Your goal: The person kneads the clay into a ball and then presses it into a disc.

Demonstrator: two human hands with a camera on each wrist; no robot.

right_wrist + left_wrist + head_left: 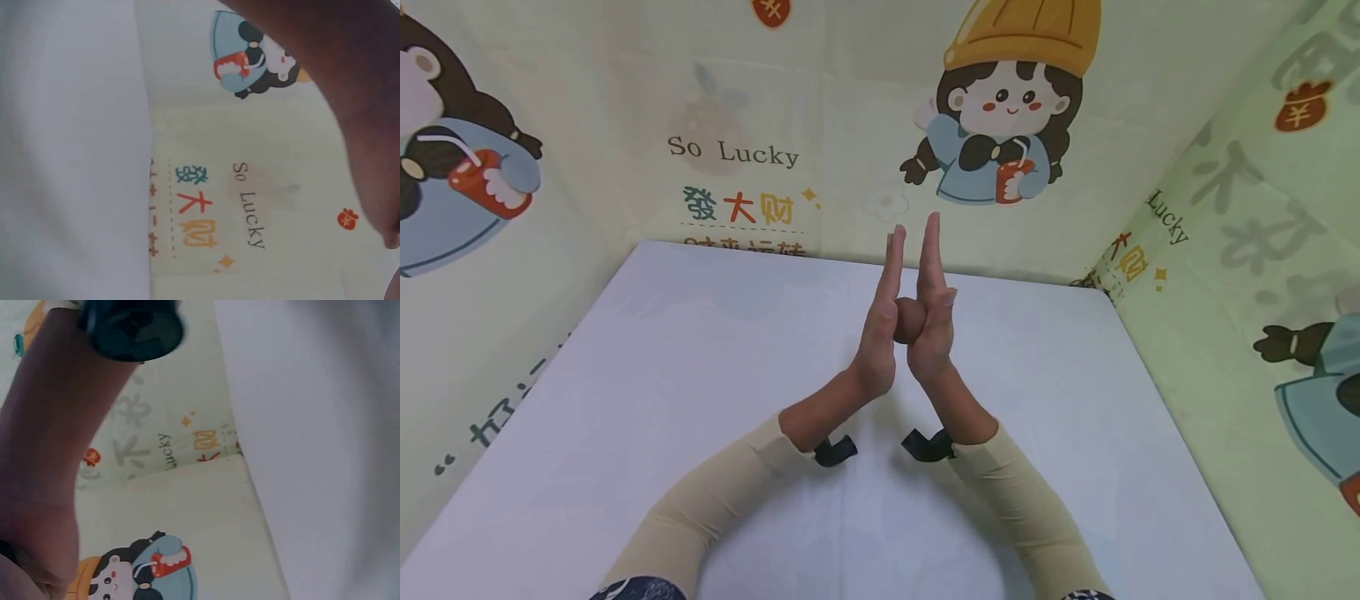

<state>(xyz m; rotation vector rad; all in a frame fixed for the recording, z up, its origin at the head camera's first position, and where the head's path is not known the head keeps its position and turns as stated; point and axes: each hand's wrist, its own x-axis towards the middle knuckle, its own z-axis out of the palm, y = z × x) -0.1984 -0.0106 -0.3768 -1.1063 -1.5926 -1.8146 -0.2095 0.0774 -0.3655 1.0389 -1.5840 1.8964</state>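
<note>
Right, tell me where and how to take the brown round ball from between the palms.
Probably come from the wearer's side, where the face of the brown round ball, its material unclear, shows uncovered. Set the grip above and below its middle: the straight-fingered left hand and right hand cover its two sides, and its round shape shows no handle.

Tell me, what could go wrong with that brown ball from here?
The brown ball sits between the left hand and the right hand, neither wrapped around it, so it might slip out and drop onto the white tabletop. If soft, it could get squashed between the palms; I can't tell its firmness.
</note>
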